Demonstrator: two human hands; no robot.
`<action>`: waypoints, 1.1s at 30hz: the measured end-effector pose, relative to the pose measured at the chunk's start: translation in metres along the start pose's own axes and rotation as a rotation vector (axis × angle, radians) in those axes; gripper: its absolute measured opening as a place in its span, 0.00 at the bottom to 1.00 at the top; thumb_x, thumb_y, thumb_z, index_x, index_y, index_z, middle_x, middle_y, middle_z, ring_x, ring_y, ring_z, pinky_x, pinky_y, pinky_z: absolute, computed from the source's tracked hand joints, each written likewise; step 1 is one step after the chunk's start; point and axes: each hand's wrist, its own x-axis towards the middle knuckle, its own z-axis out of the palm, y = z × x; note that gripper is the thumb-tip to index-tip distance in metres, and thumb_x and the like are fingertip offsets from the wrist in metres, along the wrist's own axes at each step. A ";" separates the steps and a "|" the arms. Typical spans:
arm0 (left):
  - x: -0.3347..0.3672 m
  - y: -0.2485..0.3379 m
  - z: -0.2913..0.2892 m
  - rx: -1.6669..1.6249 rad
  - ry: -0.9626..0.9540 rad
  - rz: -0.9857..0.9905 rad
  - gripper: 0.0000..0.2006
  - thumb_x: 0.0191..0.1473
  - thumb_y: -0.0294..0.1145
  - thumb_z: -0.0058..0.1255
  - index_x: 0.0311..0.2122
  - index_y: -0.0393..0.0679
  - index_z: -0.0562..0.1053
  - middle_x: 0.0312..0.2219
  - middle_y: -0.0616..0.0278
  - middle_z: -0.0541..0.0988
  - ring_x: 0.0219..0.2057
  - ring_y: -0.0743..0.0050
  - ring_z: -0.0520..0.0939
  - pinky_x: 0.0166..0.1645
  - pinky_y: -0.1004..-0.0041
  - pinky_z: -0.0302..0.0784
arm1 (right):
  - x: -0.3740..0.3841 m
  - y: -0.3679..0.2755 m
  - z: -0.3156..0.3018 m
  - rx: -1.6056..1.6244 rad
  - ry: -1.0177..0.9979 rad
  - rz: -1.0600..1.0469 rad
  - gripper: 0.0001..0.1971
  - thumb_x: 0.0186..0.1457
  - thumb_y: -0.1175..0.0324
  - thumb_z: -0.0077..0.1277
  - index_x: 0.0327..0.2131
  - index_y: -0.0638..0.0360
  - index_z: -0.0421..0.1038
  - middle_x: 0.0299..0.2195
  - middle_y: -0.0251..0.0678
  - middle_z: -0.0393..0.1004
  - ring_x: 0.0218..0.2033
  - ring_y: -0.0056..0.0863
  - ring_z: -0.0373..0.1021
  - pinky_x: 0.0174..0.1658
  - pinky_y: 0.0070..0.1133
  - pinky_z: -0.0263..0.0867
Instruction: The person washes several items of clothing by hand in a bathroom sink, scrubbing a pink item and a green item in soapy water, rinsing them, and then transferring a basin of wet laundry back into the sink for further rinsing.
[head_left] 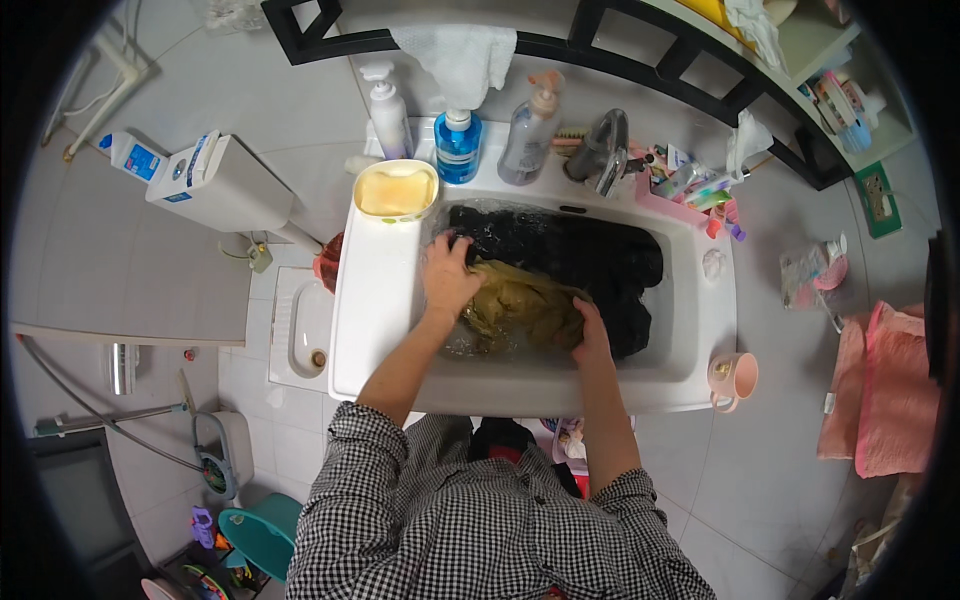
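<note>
— Head view: what is being handled in the white sink [690, 330]?

— An olive-brown garment [520, 305] is pressed down in the water at the sink's middle; the left hand [447, 275] is laid flat on its left edge, the right hand [592, 335] is curled around its right end.

— How far along is the washing judged to be?

— Both cloths are soaked. Black clothing [580, 255], behind the garment toward the tap [600, 150], lies unhandled; wringing seems not yet done.
</note>
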 end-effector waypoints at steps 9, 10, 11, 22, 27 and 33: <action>-0.072 0.124 0.053 -0.547 -0.228 0.001 0.12 0.29 0.30 0.54 0.26 0.44 0.72 0.41 0.56 0.66 0.43 0.55 0.68 0.44 0.66 0.67 | 0.066 0.039 -0.026 0.719 -1.036 0.154 0.19 0.49 0.56 0.48 0.43 0.50 0.64 0.40 0.33 0.66 0.41 0.28 0.64 0.43 0.25 0.61; -0.077 0.132 0.047 -0.498 -0.266 0.091 0.12 0.30 0.31 0.54 0.26 0.44 0.71 0.41 0.58 0.66 0.43 0.57 0.69 0.43 0.66 0.68 | 0.062 0.039 -0.022 0.625 -0.869 0.100 0.18 0.49 0.56 0.48 0.43 0.50 0.64 0.40 0.33 0.67 0.41 0.28 0.64 0.43 0.25 0.61; -0.079 0.135 0.046 -0.451 -0.309 0.185 0.12 0.31 0.33 0.54 0.26 0.44 0.71 0.42 0.61 0.66 0.42 0.60 0.69 0.42 0.67 0.69 | 0.057 0.039 -0.021 0.531 -0.700 0.043 0.18 0.49 0.57 0.48 0.42 0.50 0.64 0.39 0.33 0.67 0.40 0.28 0.64 0.43 0.25 0.61; -0.024 0.002 0.017 0.105 -0.278 0.013 0.15 0.40 0.33 0.49 0.38 0.52 0.72 0.44 0.65 0.66 0.47 0.58 0.64 0.46 0.65 0.66 | -0.005 -0.012 -0.036 -0.470 -0.086 -0.235 0.17 0.46 0.65 0.51 0.41 0.59 0.67 0.40 0.35 0.68 0.40 0.31 0.64 0.43 0.22 0.60; -0.043 0.005 0.001 0.248 -0.424 0.221 0.19 0.38 0.29 0.50 0.41 0.56 0.69 0.51 0.65 0.59 0.52 0.58 0.59 0.48 0.66 0.65 | -0.010 -0.002 -0.049 -1.373 0.017 -0.918 0.19 0.41 0.69 0.52 0.40 0.58 0.68 0.39 0.46 0.68 0.41 0.35 0.65 0.45 0.23 0.59; 0.016 0.027 -0.041 -0.503 -0.613 -0.218 0.18 0.46 0.32 0.47 0.42 0.35 0.67 0.36 0.51 0.73 0.37 0.60 0.73 0.43 0.70 0.66 | -0.039 -0.084 -0.040 -1.012 0.080 -0.722 0.24 0.40 0.71 0.52 0.43 0.72 0.63 0.41 0.46 0.68 0.44 0.33 0.64 0.48 0.21 0.57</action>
